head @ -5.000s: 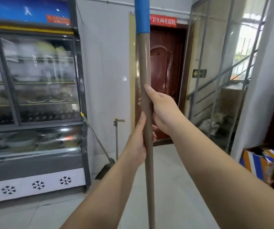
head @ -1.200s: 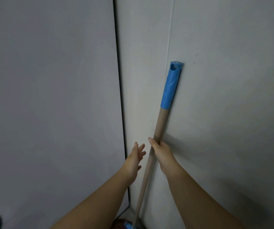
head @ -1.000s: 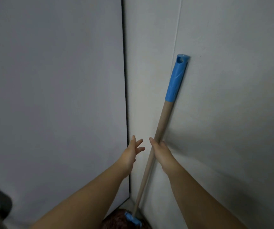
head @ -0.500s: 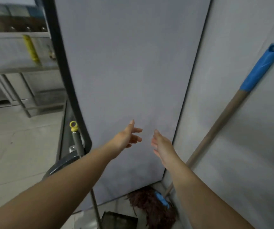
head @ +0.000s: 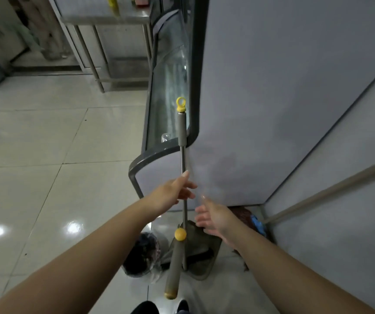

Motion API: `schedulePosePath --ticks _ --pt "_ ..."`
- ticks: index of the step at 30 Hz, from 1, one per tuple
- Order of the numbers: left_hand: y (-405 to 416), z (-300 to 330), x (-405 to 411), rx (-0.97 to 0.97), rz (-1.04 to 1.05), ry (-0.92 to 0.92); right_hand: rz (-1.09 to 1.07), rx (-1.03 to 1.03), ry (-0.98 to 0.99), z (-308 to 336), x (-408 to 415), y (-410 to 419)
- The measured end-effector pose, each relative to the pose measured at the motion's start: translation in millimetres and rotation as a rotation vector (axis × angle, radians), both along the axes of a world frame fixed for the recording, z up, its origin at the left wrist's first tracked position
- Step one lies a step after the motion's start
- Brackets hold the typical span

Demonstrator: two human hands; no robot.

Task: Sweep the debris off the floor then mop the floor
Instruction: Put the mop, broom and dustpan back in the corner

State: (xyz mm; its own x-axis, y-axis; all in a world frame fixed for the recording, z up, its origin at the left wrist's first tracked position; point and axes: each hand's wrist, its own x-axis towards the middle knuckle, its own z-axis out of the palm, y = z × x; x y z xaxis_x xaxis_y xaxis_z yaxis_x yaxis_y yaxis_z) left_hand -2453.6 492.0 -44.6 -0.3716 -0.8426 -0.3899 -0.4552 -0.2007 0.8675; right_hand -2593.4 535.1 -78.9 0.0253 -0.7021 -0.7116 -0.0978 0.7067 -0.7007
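Beside display fridge (head: 272,98), left hand (head: 174,191) around dustpan handle (head: 182,132)

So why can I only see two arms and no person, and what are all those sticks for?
The camera sits on the person's head and looks down, so you only see their arms and the tips of their shoes.

The left hand reaches the thin metal pole with a yellow ring on top. That pole goes down to a dustpan standing on the shiny tiled floor. I can't tell if the fingers have closed round it yet.

The right hand is open and holds nothing.

A second handle with a yellow ball on it leans in front of the dustpan. It may be a broom, but its bottom is hidden.

On the right, a mop leans on the wall.
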Motion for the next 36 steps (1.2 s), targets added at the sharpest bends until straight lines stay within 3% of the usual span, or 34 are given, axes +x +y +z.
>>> schedulePosePath --ticks 6,11,16,20,22,26,31,36 --pt "48 -55 31 0.094 0.017 -0.013 -0.06 0.074 -0.008 -29 45 25" --pt "58 -75 41 0.044 0.139 -0.011 -0.073 0.056 0.043 -48 61 42" --pt "78 -90 54 0.2 0.217 0.088 -0.138 0.074 -0.092 -65 82 60" --pt "84 -92 66 0.268 0.269 0.208 -0.332 -0.019 -0.353 -75 89 70" --pt "84 -93 64 0.318 0.313 0.251 -0.337 -0.042 -0.381 -79 84 69" --pt "71 -94 71 0.316 0.402 0.255 -0.294 -0.109 -0.226 -77 80 48" --pt "78 -119 84 0.421 0.337 0.161 -0.26 -0.043 -0.054 -88 76 82" --pt "-6 -125 88 0.297 0.343 0.07 -0.271 -0.117 0.138 -87 52 83"
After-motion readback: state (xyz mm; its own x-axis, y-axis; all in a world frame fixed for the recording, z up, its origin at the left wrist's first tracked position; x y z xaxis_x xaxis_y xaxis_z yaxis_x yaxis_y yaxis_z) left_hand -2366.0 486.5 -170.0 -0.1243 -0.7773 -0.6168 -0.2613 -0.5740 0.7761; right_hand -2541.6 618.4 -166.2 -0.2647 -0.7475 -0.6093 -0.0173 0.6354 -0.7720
